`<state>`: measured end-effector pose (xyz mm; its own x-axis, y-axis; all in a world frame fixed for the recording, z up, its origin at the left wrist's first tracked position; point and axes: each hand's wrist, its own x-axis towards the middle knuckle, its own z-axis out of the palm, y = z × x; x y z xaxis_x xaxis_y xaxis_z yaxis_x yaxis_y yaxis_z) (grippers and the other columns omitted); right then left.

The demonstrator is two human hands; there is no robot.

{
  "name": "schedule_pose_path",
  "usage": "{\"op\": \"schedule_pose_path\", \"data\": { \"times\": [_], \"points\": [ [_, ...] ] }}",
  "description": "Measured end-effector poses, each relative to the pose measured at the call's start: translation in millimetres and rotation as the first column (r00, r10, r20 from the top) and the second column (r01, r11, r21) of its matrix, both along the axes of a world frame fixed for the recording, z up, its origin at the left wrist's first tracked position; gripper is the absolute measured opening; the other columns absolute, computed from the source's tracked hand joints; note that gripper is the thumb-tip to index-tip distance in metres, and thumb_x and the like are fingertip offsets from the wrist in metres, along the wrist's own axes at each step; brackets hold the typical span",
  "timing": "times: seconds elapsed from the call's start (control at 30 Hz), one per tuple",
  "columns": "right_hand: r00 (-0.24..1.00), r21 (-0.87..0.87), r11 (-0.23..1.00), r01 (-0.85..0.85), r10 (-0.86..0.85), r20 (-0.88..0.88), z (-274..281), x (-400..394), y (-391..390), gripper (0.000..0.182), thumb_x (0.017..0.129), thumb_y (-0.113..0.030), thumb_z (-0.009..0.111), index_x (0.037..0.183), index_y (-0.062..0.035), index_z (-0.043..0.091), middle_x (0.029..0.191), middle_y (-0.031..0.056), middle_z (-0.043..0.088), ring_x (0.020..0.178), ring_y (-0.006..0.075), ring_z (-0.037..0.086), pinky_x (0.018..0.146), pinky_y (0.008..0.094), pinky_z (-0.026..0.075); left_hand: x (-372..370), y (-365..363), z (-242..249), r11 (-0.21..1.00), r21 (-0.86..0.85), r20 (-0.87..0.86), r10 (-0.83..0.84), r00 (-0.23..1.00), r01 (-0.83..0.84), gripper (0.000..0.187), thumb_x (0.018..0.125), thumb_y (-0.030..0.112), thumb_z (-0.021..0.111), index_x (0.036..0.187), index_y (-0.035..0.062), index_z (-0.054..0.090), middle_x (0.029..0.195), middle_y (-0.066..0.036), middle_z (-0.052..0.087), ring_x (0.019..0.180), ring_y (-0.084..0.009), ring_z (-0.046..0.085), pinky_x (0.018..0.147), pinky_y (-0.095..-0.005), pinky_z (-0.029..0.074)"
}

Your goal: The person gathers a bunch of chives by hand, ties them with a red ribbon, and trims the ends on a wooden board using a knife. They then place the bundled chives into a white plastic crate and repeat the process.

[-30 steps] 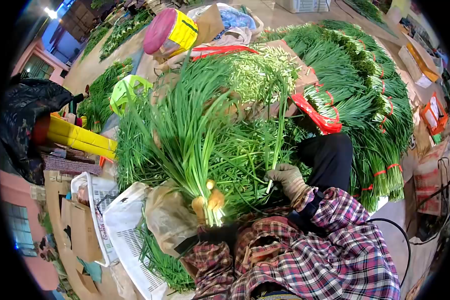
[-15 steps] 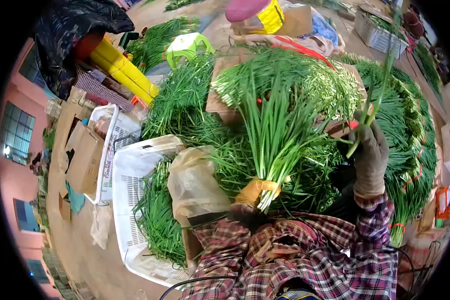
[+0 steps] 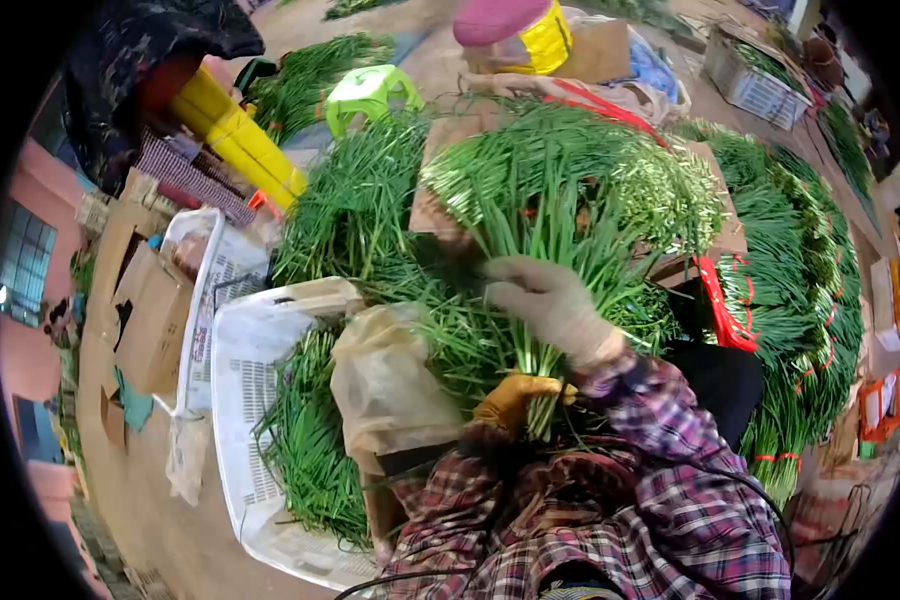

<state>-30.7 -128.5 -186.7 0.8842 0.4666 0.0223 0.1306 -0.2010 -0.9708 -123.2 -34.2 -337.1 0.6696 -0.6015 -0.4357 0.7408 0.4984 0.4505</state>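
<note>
My left hand (image 3: 522, 400), in an orange-yellow glove, is closed round the lower stalks of a bunch of garlic chives (image 3: 542, 235). The bunch stands upright, its green leaves fanning out above the fist. My right hand (image 3: 545, 300), in a pale grey glove, passes across the front of these leaves just above the left one. Its fingers point left and are smeared by motion, so I cannot tell whether anything is in them. Behind, bundled chives (image 3: 660, 180) with pale cut ends lie on a cardboard sheet (image 3: 720, 190).
A white plastic crate (image 3: 240, 400) with loose chives and a plastic bag (image 3: 390, 365) stands at left. Red ties (image 3: 715, 305) hang beside my right knee. Tied chive bundles (image 3: 795, 270) are stacked at right. A green stool (image 3: 370, 90) stands farther back.
My right hand has come from the right, where it held up a single chive stalk, to the front of the bunch. The left hand keeps its grip; the view has shifted slightly.
</note>
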Motion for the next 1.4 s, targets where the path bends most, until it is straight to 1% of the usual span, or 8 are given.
{"op": "schedule_pose_path", "data": {
  "times": [0.1, 0.17, 0.23, 0.37, 0.5, 0.67, 1.2, 1.4],
  "points": [
    [0.856, 0.055, 0.930, 0.363, -0.310, -0.415, -43.3, -20.1, -87.1, 0.018, 0.084, -0.020, 0.061, 0.084, -0.0022, 0.061, 0.069, 0.0024, 0.058, 0.057, 0.0110, 0.051, 0.052, 0.0261, 0.044, -0.2, -5.5, 18.9, 0.990, -0.063, 0.139, 0.133, 0.981, -0.125, 0.048, 0.078, 0.003, 0.064, 0.123, -0.0017, 0.047, 0.115, -0.014, 0.058, 0.085, -0.0197, 0.062, 0.073, -0.0312, 0.053],
    [0.753, -0.103, 0.948, 0.300, -0.302, -0.584, -66.0, -38.8, -121.7, 0.023, 0.082, -0.023, 0.062, 0.084, -0.0011, 0.058, 0.070, 0.0036, 0.057, 0.056, 0.0120, 0.050, 0.051, 0.0266, 0.043, 2.7, -7.0, 19.3, 0.993, -0.080, 0.176, 0.099, 0.979, -0.086, 0.049, 0.077, 0.003, 0.065, 0.123, -0.0010, 0.048, 0.114, -0.014, 0.058, 0.083, -0.0187, 0.062, 0.072, -0.0305, 0.053],
    [0.699, 0.084, 0.976, 0.201, -0.083, -0.710, -61.1, -55.3, -127.8, 0.032, 0.080, -0.027, 0.063, 0.093, 0.0013, 0.056, 0.071, 0.0045, 0.056, 0.056, 0.0128, 0.050, 0.053, 0.0272, 0.044, 2.8, -11.9, 25.5, 0.997, -0.014, 0.189, 0.079, 0.979, -0.078, 0.047, 0.075, 0.002, 0.067, 0.119, -0.0007, 0.052, 0.109, -0.013, 0.061, 0.080, -0.0189, 0.063, 0.067, -0.0311, 0.054],
    [0.757, 0.553, 0.708, 0.439, 0.041, -0.653, -63.4, -42.9, -98.3, 0.043, 0.081, -0.024, 0.059, 0.111, 0.0062, 0.054, 0.092, 0.0114, 0.064, 0.086, 0.0218, 0.060, 0.078, 0.0295, 0.047, 4.2, -22.6, 26.7, 0.980, 0.200, 0.451, -0.078, 0.889, -0.015, 0.045, 0.075, 0.006, 0.069, 0.117, -0.0007, 0.054, 0.110, -0.014, 0.062, 0.083, -0.0218, 0.064, 0.068, -0.0332, 0.054],
    [0.676, 0.537, 0.566, 0.625, -0.050, -0.735, -116.1, -20.5, -102.6, 0.024, 0.076, -0.006, 0.064, 0.097, 0.0057, 0.061, 0.093, 0.0127, 0.064, 0.082, 0.0242, 0.062, 0.077, 0.0363, 0.050, 1.5, -22.7, 34.8, 0.959, 0.272, 0.364, -0.027, 0.931, -0.078, 0.048, 0.078, 0.014, 0.069, 0.120, -0.0001, 0.051, 0.113, -0.013, 0.060, 0.083, -0.0197, 0.064, 0.071, -0.0306, 0.053],
    [0.686, 0.592, 0.440, 0.675, -0.080, -0.723, -90.4, -33.9, -107.1, 0.039, 0.070, 0.004, 0.065, 0.108, 0.0041, 0.056, 0.095, 0.0135, 0.064, 0.082, 0.0264, 0.063, 0.078, 0.0377, 0.052, -7.0, -25.4, 15.4, 0.939, 0.323, 0.240, 0.038, 0.970, -0.116, 0.047, 0.076, 0.016, 0.071, 0.117, 0.0004, 0.053, 0.109, -0.012, 0.062, 0.077, -0.0189, 0.064, 0.067, -0.0303, 0.054],
    [0.715, 0.567, 0.564, 0.600, -0.061, -0.696, -102.4, -39.9, -126.1, 0.038, 0.072, -0.003, 0.070, 0.107, 0.0012, 0.058, 0.089, 0.0102, 0.065, 0.070, 0.0201, 0.063, 0.062, 0.0313, 0.052, -5.5, -25.3, 11.6, 0.941, 0.305, 0.273, 0.062, 0.960, -0.148, 0.045, 0.070, 0.005, 0.072, 0.111, -0.0021, 0.055, 0.096, -0.012, 0.064, 0.076, -0.0230, 0.065, 0.065, -0.0323, 0.053],
    [0.707, 0.635, 0.531, 0.561, 0.090, -0.701, -93.0, -30.7, -131.9, 0.043, 0.075, -0.007, 0.070, 0.114, 0.0031, 0.054, 0.102, 0.0112, 0.062, 0.090, 0.0221, 0.062, 0.081, 0.0347, 0.050, -6.9, -25.5, 15.0, 0.924, 0.370, 0.306, -0.018, 0.952, -0.101, 0.046, 0.074, 0.005, 0.070, 0.116, -0.0009, 0.052, 0.107, -0.014, 0.062, 0.082, -0.0226, 0.064, 0.069, -0.0316, 0.054]
  ]
}}
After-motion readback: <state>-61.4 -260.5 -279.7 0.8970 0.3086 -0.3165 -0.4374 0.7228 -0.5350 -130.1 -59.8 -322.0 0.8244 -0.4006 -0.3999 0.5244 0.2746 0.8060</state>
